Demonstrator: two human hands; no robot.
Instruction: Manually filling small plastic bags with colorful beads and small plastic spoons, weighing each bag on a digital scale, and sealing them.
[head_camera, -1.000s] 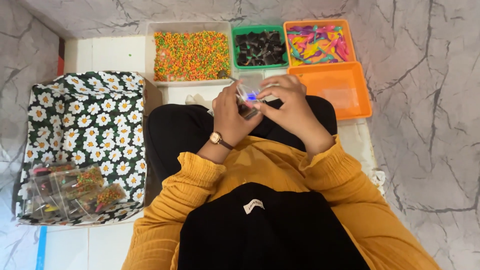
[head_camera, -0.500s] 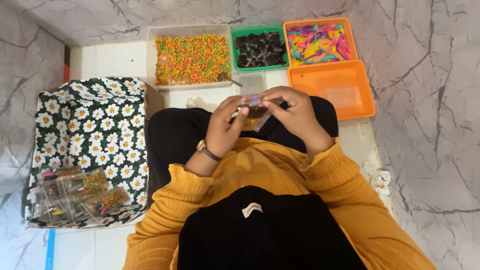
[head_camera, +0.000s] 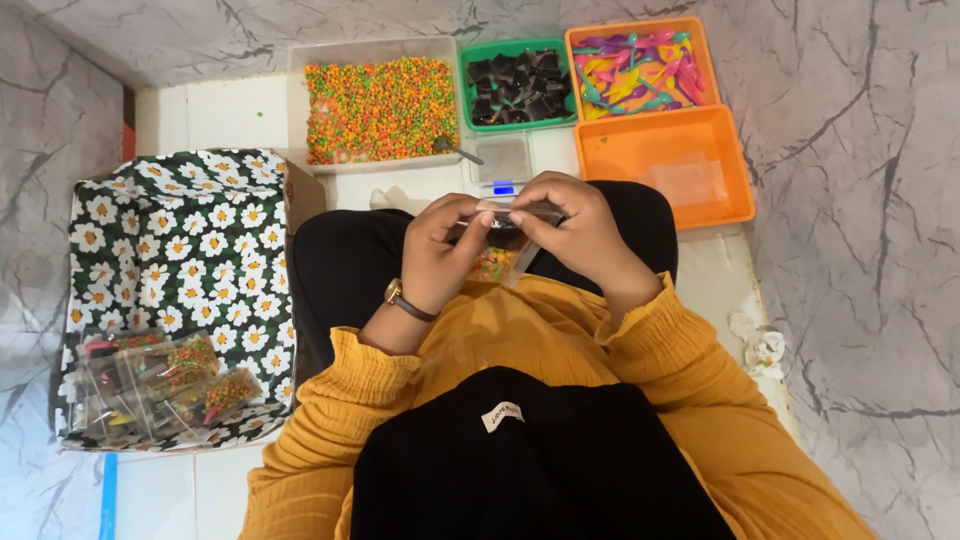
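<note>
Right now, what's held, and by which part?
Both hands, left hand and right hand, pinch a small clear pouch of colourful beads along its top edge.

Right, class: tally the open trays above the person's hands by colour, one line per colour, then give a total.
Clear tray of small multicoloured sweets: 1
Green tray of dark pieces: 1
Orange trays: 2, one with colourful spoons, one nearly bare
Total: 4 trays

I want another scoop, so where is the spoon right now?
In the head view the spoon lies at the near right corner of the clear tray of orange and green beads, just left of the small scale.
</note>
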